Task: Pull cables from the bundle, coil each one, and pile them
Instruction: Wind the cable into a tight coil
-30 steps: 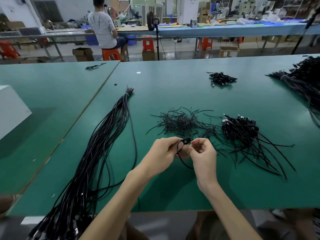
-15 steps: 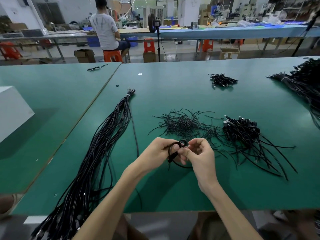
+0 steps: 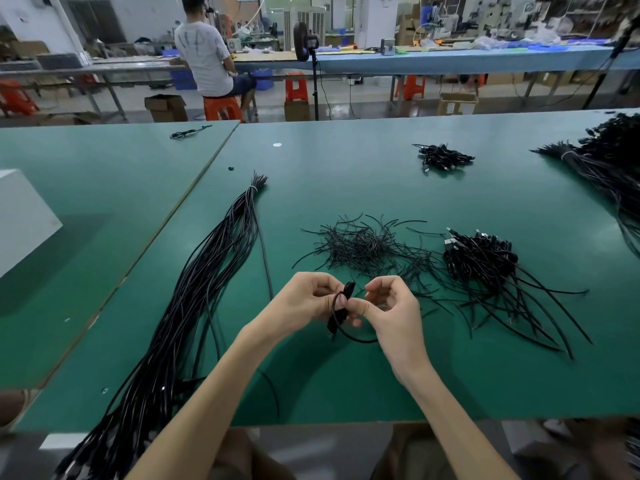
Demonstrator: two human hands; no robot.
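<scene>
While the desk (image 3: 346,393) carries the same spread as a second ago, all the action is between the hands; the long bundle (image 3: 194,306) runs past the outer side of the left hand (image 3: 301,306), untouched and tied at its far end; the pile (image 3: 481,258) of finished coils sits beyond the right hand (image 3: 394,306) and out to its side, well apart from it; the short black ties (image 3: 363,244) lie scattered just beyond both hands.

Now the change: a second ago the two hands were pressed together over one small loop; they've since eased apart, and the cable (image 3: 341,306) is wound into a tight little coil. The left hand grips that coil, thumb and fingers curled round it, up off the desk; one slack loop sweeps below it toward the underside of the right hand. The right hand has its fingers curled and its thumb right by the coil; whether it pinches the tail, I cannot tell.

My read: coiling is nearly done; take in that last loop, then it goes over to the pile.
</scene>
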